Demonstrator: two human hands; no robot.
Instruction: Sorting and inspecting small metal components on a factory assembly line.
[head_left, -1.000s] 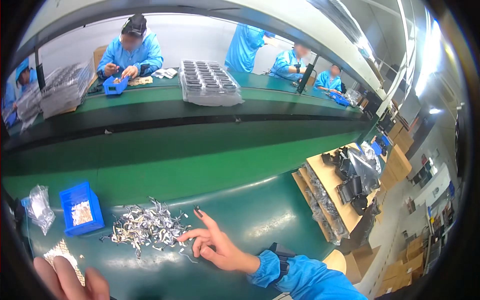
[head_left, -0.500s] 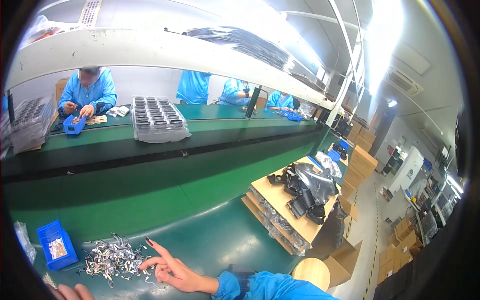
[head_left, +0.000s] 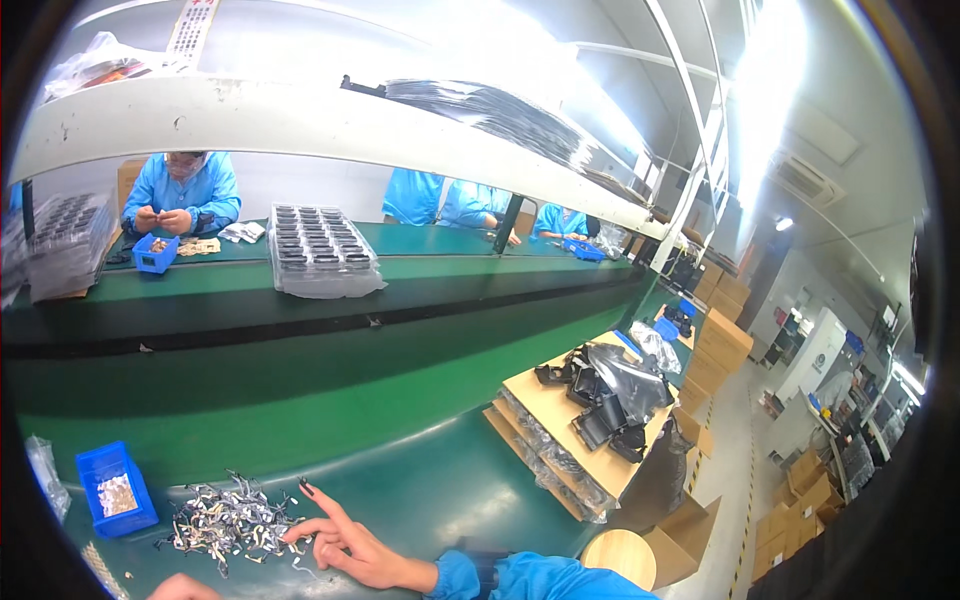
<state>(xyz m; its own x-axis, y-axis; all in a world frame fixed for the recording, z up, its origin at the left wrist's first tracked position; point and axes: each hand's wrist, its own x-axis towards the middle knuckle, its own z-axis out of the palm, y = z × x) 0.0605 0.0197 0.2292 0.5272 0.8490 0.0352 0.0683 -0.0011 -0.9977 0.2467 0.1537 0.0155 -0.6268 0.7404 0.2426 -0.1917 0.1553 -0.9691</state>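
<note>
The landmark here is the loose heap of small silvery metal clips (head_left: pixel 228 522) spread on the green bench top (head_left: pixel 440 490), kept low and flat, it seems, so single pieces can be raked out of it. The right hand (head_left: pixel 345 540) lies palm down at the heap's right edge, its fingers (head_left: pixel 322 505) apart and stretched, the forefinger raised and pointing up past the heap while the others rest on the outermost clips; it clamps nothing. Only a knuckle of the left hand (head_left: pixel 180 588) shows just below the heap at the lower rim, so I cannot tell how its fingers stand. Left of the heap sits a small blue plastic bin (head_left: pixel 116 490) holding pale parts, close enough for sorted pieces. Far beyond the heap, a stack of clear moulded trays (head_left: pixel 320 250) rests on the far bench.
</note>
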